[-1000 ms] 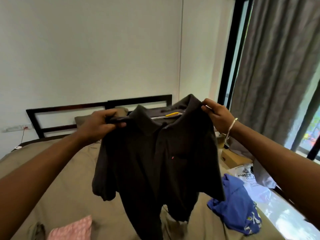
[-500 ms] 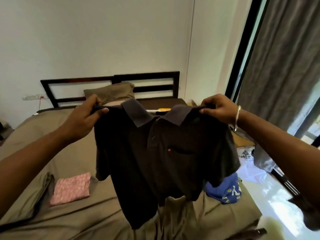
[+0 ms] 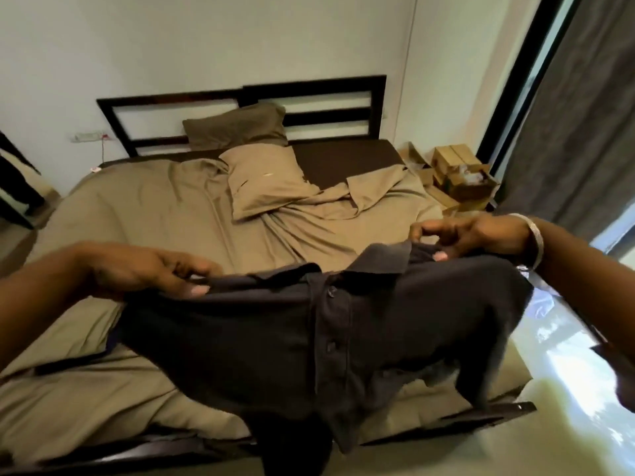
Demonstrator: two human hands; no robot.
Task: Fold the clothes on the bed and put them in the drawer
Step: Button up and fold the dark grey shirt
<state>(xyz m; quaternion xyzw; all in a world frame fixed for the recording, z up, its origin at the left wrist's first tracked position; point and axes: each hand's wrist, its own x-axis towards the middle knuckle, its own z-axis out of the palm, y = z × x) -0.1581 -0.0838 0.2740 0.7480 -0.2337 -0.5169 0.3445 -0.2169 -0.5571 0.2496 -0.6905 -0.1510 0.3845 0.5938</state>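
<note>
Both hands, left hand (image 3: 144,269) and right hand (image 3: 470,235), pinched the shirt (image 3: 309,338) at its shoulders, seemingly; lowering it flat onto the bed (image 3: 154,207) would fold cleanest.

I note polo shirt (image 3: 309,338) lowered from upright hang to near-flat over bed (image 3: 154,214), both hands (image 3: 137,269) (image 3: 464,235) dropped toward mid-frame, camera tilted down

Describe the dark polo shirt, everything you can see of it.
The polo shirt is dark, near black, of soft knit-looking cloth, with a fold-over collar and a buttoned placket running down its front. It is unfolded, spread wide, front side up, held over the foot of the bed. The left hand pinches one shoulder, the right hand the other beside the collar. Its lower part hangs past the bed's foot; whether it rests on the sheet is unclear.
</note>
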